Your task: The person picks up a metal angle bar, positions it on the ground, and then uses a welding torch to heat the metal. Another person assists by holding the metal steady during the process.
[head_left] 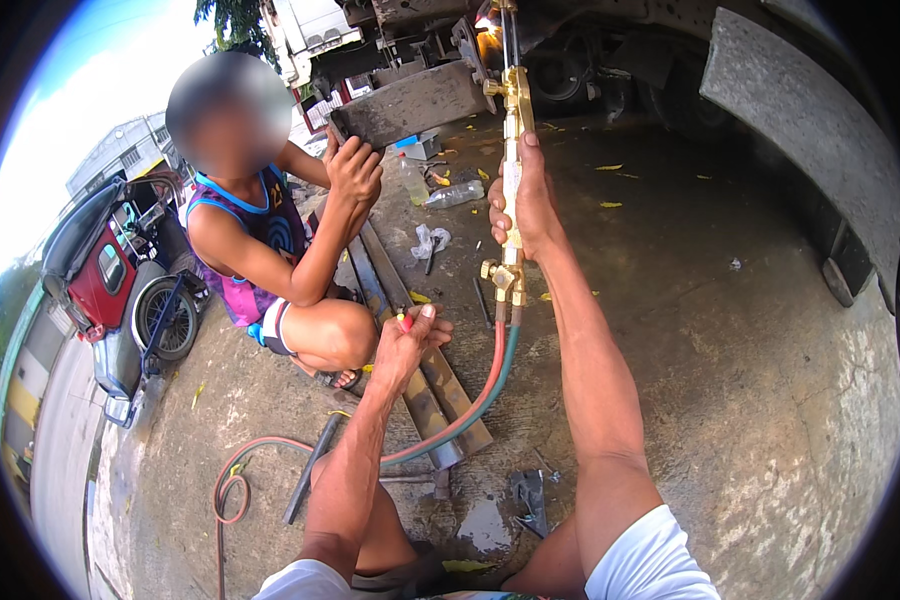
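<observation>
Torch [512,180] in right hand [536,205] points away, long axis near-vertical in view.

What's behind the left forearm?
Red and green hoses pass behind the left forearm, showing on both sides. Their middle stretch is covered, so its exact path can't be seen.

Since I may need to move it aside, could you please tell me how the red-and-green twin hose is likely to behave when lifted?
The twin hose likely bends easily, since it sweeps smoothly below the brass torch. Pulling it would probably tug the torch, since the hose joins its lower end. It may kink where it loops at left.
</observation>
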The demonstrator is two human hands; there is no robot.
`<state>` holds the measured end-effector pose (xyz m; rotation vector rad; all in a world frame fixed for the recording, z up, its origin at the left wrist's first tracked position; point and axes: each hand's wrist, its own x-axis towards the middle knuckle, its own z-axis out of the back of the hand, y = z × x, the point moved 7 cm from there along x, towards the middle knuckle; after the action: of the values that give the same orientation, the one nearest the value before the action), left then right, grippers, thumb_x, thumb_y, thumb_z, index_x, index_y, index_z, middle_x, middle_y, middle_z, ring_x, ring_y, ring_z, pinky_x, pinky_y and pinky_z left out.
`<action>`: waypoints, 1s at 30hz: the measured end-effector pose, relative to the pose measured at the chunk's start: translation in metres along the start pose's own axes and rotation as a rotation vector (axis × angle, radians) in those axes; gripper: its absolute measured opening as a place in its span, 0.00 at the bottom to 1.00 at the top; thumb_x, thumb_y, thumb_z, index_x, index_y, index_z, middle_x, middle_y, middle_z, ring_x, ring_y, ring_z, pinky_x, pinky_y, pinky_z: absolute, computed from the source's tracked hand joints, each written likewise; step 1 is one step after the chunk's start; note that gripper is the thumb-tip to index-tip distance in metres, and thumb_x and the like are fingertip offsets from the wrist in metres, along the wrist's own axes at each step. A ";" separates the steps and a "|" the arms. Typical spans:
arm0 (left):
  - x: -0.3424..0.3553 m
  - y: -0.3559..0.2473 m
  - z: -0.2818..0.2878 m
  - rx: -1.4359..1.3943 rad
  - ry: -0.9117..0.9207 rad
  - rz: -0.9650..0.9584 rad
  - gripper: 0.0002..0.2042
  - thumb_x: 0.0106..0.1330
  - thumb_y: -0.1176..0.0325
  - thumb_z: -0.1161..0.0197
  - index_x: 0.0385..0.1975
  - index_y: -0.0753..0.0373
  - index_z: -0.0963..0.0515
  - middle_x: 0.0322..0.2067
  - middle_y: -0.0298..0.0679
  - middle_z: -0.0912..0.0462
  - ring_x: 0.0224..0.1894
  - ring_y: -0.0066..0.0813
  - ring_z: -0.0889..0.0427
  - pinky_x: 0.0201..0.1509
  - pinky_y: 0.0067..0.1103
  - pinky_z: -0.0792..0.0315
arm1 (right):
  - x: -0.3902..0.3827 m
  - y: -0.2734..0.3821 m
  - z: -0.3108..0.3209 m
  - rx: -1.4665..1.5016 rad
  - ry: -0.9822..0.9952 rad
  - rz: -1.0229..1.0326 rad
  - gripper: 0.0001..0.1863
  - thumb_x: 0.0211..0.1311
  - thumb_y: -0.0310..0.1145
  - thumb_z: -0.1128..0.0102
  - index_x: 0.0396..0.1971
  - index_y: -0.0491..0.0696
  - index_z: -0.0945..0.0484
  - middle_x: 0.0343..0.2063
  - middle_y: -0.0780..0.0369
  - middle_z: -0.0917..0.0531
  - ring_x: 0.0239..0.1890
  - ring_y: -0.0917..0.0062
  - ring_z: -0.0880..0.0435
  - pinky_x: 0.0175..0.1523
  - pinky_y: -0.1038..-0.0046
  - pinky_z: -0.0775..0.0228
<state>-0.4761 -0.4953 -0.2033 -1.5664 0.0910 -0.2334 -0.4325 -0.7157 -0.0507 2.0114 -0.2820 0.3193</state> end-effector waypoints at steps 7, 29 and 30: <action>0.001 0.003 0.000 -0.004 0.000 0.010 0.26 0.77 0.53 0.44 0.57 0.75 0.26 0.39 0.44 0.15 0.38 0.26 0.16 0.46 0.23 0.23 | -0.002 -0.001 -0.001 -0.015 -0.013 0.001 0.38 0.64 0.76 0.60 0.36 0.49 0.36 0.14 0.66 0.34 0.08 0.84 0.37 0.11 0.77 0.40; 0.004 0.005 -0.001 0.001 0.001 0.001 0.25 0.78 0.55 0.45 0.55 0.76 0.26 0.38 0.45 0.15 0.36 0.28 0.15 0.46 0.24 0.21 | -0.011 -0.002 0.004 -0.072 -0.024 -0.011 0.39 0.63 0.78 0.61 0.37 0.49 0.37 0.14 0.67 0.35 0.07 0.85 0.37 0.10 0.78 0.40; 0.004 0.005 -0.001 0.000 0.004 0.003 0.25 0.78 0.54 0.45 0.55 0.76 0.26 0.38 0.45 0.15 0.37 0.28 0.15 0.46 0.24 0.21 | -0.011 -0.002 0.004 -0.068 -0.024 -0.015 0.39 0.63 0.78 0.61 0.37 0.50 0.37 0.14 0.67 0.35 0.07 0.85 0.37 0.10 0.79 0.40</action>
<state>-0.4717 -0.4976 -0.2083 -1.5658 0.0962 -0.2341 -0.4419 -0.7180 -0.0582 1.9501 -0.2894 0.2729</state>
